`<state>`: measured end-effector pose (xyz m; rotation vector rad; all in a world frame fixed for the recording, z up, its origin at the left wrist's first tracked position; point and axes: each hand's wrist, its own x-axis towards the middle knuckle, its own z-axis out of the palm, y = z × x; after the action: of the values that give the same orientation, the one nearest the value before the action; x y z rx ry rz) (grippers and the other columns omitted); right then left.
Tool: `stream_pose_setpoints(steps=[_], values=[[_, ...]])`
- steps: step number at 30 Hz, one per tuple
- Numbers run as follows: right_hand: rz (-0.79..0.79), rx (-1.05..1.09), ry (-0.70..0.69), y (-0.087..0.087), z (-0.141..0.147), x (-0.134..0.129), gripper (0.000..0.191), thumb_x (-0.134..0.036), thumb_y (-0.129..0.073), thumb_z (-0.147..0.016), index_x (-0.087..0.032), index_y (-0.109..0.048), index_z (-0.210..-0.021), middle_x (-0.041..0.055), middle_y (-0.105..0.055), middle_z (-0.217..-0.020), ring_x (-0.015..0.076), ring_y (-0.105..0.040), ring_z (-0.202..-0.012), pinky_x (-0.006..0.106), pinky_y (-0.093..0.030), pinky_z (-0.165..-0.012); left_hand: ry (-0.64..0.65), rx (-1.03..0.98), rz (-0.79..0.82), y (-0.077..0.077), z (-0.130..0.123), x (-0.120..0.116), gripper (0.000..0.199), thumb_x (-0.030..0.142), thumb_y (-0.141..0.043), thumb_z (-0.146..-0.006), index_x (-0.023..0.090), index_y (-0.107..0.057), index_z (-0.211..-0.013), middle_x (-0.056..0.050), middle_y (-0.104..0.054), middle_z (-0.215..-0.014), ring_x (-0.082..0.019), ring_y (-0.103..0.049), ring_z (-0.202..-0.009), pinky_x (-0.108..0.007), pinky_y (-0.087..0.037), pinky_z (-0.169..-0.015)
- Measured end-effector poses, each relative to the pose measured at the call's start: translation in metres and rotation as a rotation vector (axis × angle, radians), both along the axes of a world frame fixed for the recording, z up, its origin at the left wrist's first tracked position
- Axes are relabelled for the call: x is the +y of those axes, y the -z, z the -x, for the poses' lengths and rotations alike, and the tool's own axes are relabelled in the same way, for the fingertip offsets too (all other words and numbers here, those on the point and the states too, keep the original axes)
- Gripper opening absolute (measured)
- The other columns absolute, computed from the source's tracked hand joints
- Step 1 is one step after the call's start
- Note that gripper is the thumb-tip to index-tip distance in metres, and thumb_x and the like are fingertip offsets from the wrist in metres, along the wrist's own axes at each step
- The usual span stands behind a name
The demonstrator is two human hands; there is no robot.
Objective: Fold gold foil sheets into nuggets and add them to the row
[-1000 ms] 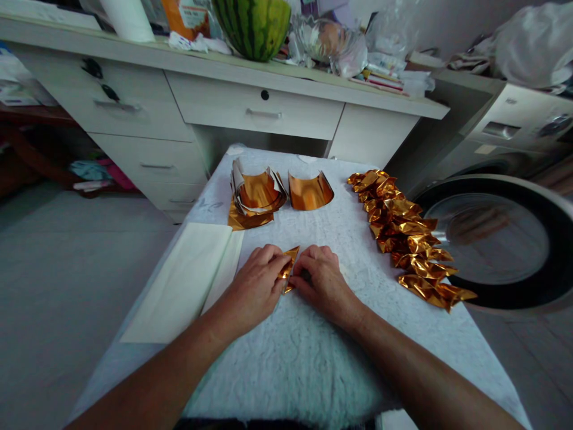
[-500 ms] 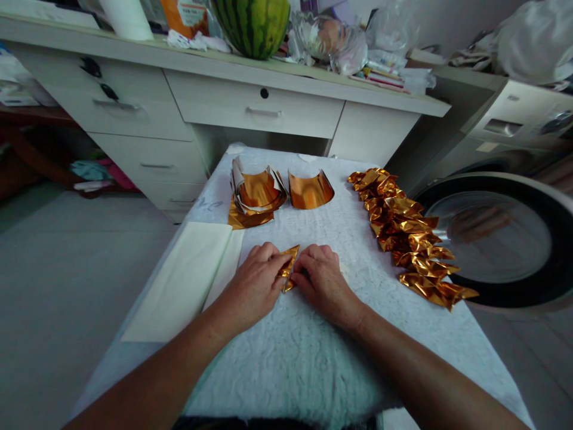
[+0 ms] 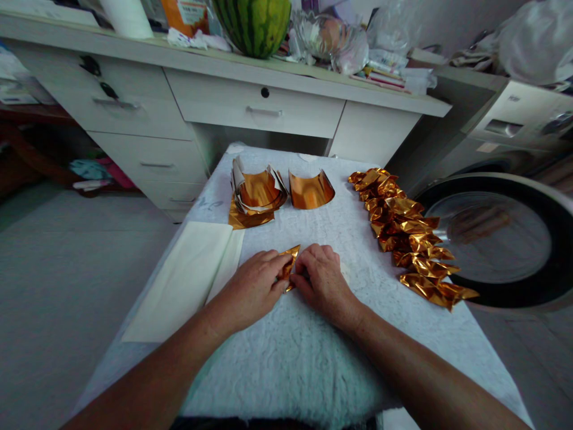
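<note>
A small folded piece of gold foil paper (image 3: pixel 290 258) lies between my two hands on the cloth-covered table (image 3: pixel 286 364). My left hand (image 3: pixel 257 286) has its fingers closed on the foil's left side. From the right, my right hand (image 3: pixel 324 283) pinches the foil's lower edge, fingers curled in. Beyond my hands stand a stack of curved gold sheets (image 3: pixel 259 190) and a single curved gold sheet (image 3: pixel 312 191). A row of several folded gold foil pieces (image 3: pixel 403 230) overlaps along the table's right side. Pale paper sheets (image 3: pixel 183 280) lie flat at the left.
Behind the table is a white desk (image 3: pixel 264 110) bearing a watermelon (image 3: pixel 253 24), a glass bowl (image 3: pixel 322 33) and plastic bags. An open washing machine door (image 3: pixel 496 233) stands beside the table's right edge.
My left hand has shifted slightly, its fingers flatter over the foil and its thumb lower. My right hand has barely moved.
</note>
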<state>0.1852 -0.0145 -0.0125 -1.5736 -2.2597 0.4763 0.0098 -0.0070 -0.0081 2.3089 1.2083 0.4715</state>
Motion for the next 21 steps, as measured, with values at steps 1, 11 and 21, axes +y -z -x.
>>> stream_pose_setpoints(steps=[1, 11, 21], values=[[0.000, 0.000, -0.001, -0.0006, -0.0001, 0.0001, 0.008, -0.018, -0.066, -0.083, -0.020, -0.058, -0.080, 0.0048, -0.056, -0.091, 0.0227, -0.044, -0.091, 0.037, -0.034, -0.079, 0.001, -0.002, 0.005, 0.0000, 0.0004, 0.0000, 0.019, 0.014, -0.053, -0.086, 0.020, -0.060, -0.102, -0.003, -0.062, -0.093, -0.021, -0.057, -0.093, -0.034, -0.047, -0.082], [0.017, -0.061, 0.000, -0.0005, 0.0005, -0.0006, 0.008, -0.023, -0.064, -0.086, -0.019, -0.061, -0.080, 0.0054, -0.056, -0.090, 0.0230, -0.045, -0.090, 0.038, -0.034, -0.079, 0.006, -0.017, 0.030, 0.0019, 0.0011, -0.0007, 0.031, 0.012, -0.049, -0.085, 0.021, -0.058, -0.114, -0.005, -0.062, -0.102, -0.022, -0.056, -0.101, -0.038, -0.045, -0.091], [0.004, -0.089, -0.008, -0.0026, 0.0009, -0.0028, 0.006, -0.019, -0.057, -0.086, -0.019, -0.059, -0.081, 0.0063, -0.055, -0.091, 0.0231, -0.045, -0.090, 0.039, -0.035, -0.080, 0.012, 0.015, 0.039, 0.0032, 0.0006, -0.0013, 0.030, 0.012, -0.047, -0.086, 0.019, -0.058, -0.113, -0.006, -0.061, -0.104, -0.022, -0.055, -0.101, -0.039, -0.045, -0.092]])
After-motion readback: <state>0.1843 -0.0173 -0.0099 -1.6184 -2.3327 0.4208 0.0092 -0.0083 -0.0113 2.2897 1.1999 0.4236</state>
